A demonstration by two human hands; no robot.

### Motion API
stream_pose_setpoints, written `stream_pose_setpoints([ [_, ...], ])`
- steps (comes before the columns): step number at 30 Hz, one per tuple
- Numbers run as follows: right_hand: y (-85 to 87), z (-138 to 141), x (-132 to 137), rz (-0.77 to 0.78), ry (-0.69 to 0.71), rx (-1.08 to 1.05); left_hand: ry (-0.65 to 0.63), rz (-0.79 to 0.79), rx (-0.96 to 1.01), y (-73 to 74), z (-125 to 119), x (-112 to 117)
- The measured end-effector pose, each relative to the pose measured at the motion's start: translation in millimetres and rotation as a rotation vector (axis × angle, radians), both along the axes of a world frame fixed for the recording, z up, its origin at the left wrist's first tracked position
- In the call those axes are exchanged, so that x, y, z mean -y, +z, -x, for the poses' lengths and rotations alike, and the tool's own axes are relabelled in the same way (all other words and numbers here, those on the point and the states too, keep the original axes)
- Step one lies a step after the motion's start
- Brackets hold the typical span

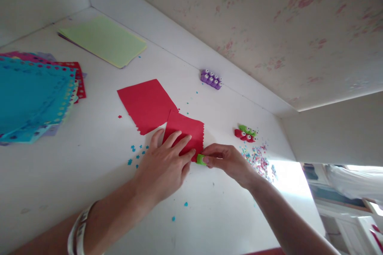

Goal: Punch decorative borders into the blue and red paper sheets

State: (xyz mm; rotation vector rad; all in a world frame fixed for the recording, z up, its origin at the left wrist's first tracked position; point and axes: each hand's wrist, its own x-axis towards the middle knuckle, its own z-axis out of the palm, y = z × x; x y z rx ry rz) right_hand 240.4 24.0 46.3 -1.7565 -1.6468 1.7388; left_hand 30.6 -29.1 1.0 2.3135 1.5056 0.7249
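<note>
My left hand [163, 163] lies flat with spread fingers on a sheet of red paper [188, 127], pressing it to the white table. The sheet's right edge is notched. In my right hand [224, 161] a small green paper punch [201, 159] is pinched between thumb and fingers, at the sheet's lower right corner. A second red sheet [146, 105] lies behind, partly under the first, its lower left edge also notched. Small blue cut-out shapes [137, 157] are scattered left of my left hand. What sits inside the punch cannot be made out.
Several purple punches [211, 79] stand in a block near the wall. Green and red punches [245, 133] sit at the right, beside a heap of mixed confetti [260, 159]. Punched coloured sheets [32, 95] are stacked at far left, pale green sheets [103, 42] at the back.
</note>
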Motion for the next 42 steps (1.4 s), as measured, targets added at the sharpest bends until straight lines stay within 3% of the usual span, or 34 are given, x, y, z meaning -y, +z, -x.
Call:
stream_pose_setpoints([
  [5,5.7,4,-6,0.066,0.017,0.042,-0.013,-0.002,0.003,-0.6,0,-1],
  [16,4.0,7,-11,-0.047,0.107,0.268,-0.019,-0.013,0.038,1.5,2,-2],
  [21,-2.6,5,-12,-0.089,0.151,0.214,-0.114,-0.072,0.155,6.6,-16,-7],
  [28,-10.9,4,-11,-0.123,0.123,0.219,-0.155,-0.126,0.217,-8.4,-40,-13],
  [36,3.8,10,-13,-0.075,0.098,0.261,-0.197,-0.117,0.227,-5.0,-36,-15],
  [42,12.9,12,-11,-0.128,0.136,0.301,-0.198,-0.14,0.194,-1.0,-33,-14],
])
